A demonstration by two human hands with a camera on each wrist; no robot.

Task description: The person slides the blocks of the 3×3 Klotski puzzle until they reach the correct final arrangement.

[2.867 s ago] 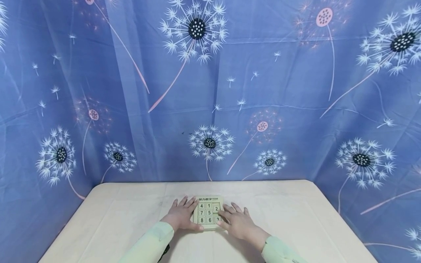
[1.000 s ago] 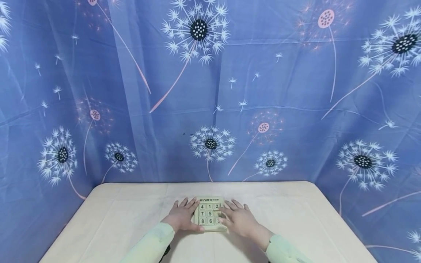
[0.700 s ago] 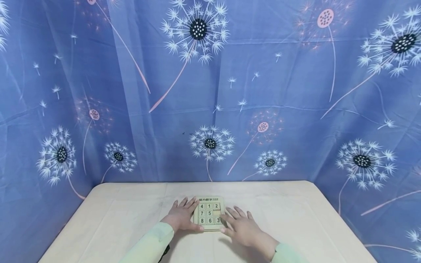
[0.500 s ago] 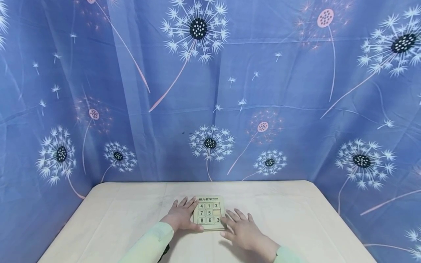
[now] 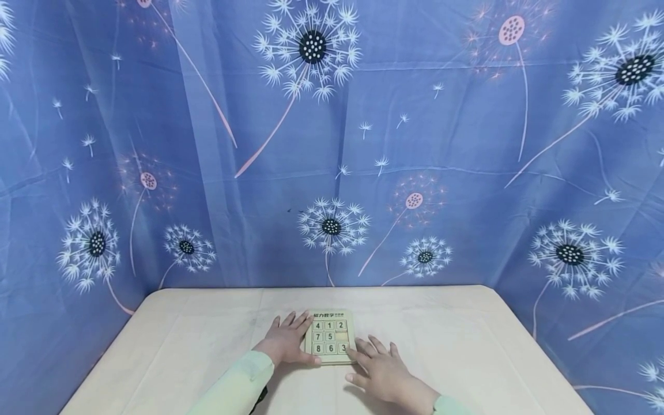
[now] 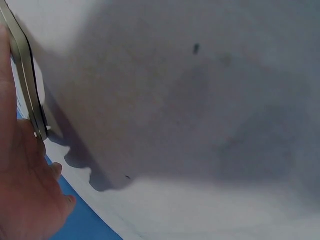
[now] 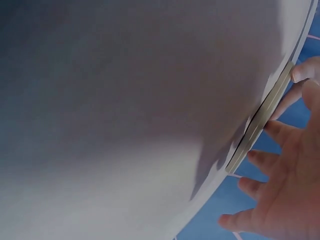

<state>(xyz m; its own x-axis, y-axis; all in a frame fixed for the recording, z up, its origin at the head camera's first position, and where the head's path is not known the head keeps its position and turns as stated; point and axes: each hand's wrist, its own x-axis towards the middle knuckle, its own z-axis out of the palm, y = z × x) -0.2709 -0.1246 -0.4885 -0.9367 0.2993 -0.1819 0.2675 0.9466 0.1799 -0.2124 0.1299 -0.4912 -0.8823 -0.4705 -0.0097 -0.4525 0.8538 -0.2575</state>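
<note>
A pale green number slide puzzle [image 5: 336,357] lies flat on the table in the head view. Its rows read 4 1 2, 7 5 and a gap at the right, then 8 6 3. My left hand [image 5: 288,340] holds the left side of the frame, thumb at the near edge and index finger at the far left corner. With fingers spread, my right hand [image 5: 381,372] is at the lower right, its index fingertip at the tile marked 3 [image 5: 342,348]. The right wrist view shows the puzzle's edge [image 7: 260,120] beside the right fingers.
The cream table [image 5: 207,323] has rounded far corners. Behind it and along both sides hangs a blue dandelion-print curtain [image 5: 259,242]. Some small dark object [image 5: 259,397] shows beside the left sleeve.
The 2 tile has slid up into the top row, leaving the gap beneath it. My right hand has drawn back toward me, its index finger now at the 3 tile. The left hand stays put.
</note>
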